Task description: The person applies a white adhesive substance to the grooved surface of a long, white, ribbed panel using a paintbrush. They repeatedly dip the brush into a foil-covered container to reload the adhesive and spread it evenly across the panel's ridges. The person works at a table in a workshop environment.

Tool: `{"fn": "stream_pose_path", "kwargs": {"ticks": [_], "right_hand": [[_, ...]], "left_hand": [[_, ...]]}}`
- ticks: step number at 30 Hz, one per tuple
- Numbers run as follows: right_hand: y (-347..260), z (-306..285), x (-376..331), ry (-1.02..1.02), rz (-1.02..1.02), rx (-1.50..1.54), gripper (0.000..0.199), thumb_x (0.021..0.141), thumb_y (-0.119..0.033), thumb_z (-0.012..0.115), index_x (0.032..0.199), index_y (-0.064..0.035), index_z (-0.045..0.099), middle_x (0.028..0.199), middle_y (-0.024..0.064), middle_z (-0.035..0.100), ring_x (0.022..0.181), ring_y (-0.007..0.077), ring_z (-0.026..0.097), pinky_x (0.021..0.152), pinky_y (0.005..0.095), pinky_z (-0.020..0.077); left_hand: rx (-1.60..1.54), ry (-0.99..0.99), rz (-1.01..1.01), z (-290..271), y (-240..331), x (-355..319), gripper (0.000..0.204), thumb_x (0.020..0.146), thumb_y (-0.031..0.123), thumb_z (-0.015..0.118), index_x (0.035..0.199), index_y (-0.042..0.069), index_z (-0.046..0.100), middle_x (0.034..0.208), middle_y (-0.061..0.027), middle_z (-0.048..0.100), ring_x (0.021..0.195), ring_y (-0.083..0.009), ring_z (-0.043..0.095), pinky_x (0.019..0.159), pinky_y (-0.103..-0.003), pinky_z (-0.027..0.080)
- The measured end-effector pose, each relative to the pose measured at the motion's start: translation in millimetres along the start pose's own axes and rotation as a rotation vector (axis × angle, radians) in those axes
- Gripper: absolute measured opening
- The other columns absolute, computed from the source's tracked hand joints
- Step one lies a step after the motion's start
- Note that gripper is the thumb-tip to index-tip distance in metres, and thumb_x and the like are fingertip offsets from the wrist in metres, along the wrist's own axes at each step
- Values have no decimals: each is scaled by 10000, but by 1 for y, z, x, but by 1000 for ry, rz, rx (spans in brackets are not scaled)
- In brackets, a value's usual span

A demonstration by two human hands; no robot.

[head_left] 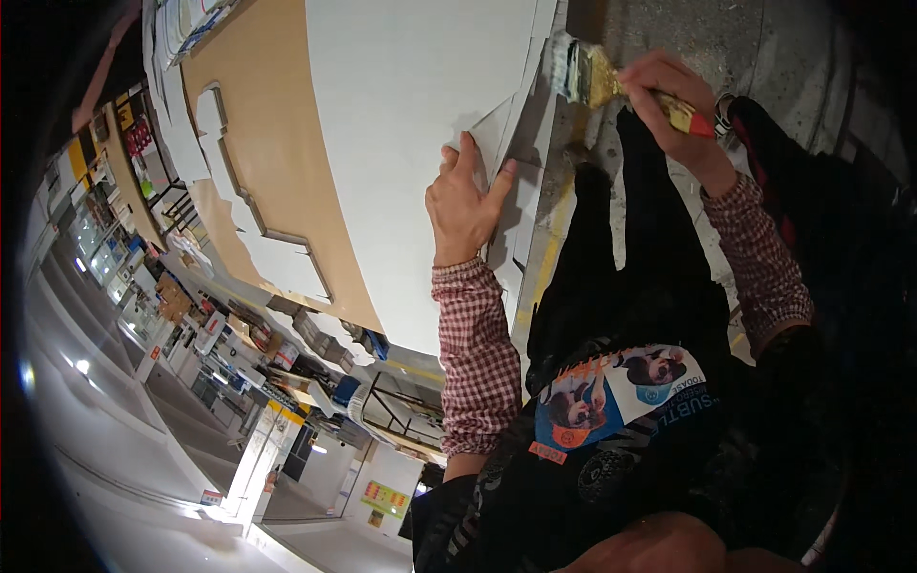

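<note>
Taking the left hand (466, 208) as the clock's center, the brush (594, 76) is between 1 and 2 o'clock, in the right hand (673, 105) at 2. The right fingers are closed around its handle, bristles toward 9 to 10 o'clock from that hand, red handle end toward 4. The hands are well apart. The left lies palm down on the large white sheet (401, 95), fingers spread and thumb out by the margin; whether it presses or pinches there, I cannot tell.

The sheet's near edge runs from 1 o'clock down past the thumb, with a loose-looking flap (497, 124) close to the forefinger. The bristles are just beside that edge; contact is unclear. Gray floor (688, 38) spreads beyond the brush, and black-trousered legs (659, 210) stand at 3. Brown board (248, 105) extends toward 10, carrying a jagged white cutout (287, 263) at 8 to 9.
</note>
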State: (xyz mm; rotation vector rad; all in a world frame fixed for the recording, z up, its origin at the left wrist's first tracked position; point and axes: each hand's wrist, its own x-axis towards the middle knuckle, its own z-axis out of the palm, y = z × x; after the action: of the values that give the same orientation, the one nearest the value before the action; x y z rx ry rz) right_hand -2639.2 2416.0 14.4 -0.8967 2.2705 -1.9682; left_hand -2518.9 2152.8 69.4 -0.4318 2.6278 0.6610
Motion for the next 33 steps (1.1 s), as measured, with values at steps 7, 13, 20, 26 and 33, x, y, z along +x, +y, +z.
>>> {"fn": "stream_pose_path", "kwargs": {"ticks": [7,13,20,26,33], "right_hand": [[-4,0,10,15,-80,-63,36,888,-16,583,877,13,600,917,92,623,753,125,594,660,259,493],[-25,15,-24,-41,56,53,7,870,-19,603,866,-15,607,875,71,619,731,124,585,641,263,488],[-50,5,-37,0,126,-51,77,876,-36,585,806,-9,599,887,85,626,739,124,592,640,266,487],[-40,12,-54,-10,79,-3,63,883,-47,592,830,-13,595,890,77,625,728,115,583,629,257,481],[-34,16,-36,2,23,-40,65,895,-14,569,853,10,613,948,83,632,798,123,595,684,260,475]], "left_hand": [[110,45,56,6,-1,1,708,846,440,632,1294,-92,504,1080,-390,586,875,-378,682,776,-409,522],[236,59,-23,24,8,-2,861,783,479,680,1365,-85,388,1264,-405,450,1088,-505,543,791,-481,527],[344,460,-66,99,-12,-30,1080,699,530,760,1469,-9,228,1442,-391,228,1323,-548,272,1039,-536,357],[290,248,-82,88,-31,-68,1057,744,517,735,1478,-16,193,1458,-404,174,1345,-586,180,1081,-560,284],[3,136,81,35,-47,-66,768,789,406,683,1359,-50,443,1279,-406,460,1180,-544,478,999,-491,420]]}}
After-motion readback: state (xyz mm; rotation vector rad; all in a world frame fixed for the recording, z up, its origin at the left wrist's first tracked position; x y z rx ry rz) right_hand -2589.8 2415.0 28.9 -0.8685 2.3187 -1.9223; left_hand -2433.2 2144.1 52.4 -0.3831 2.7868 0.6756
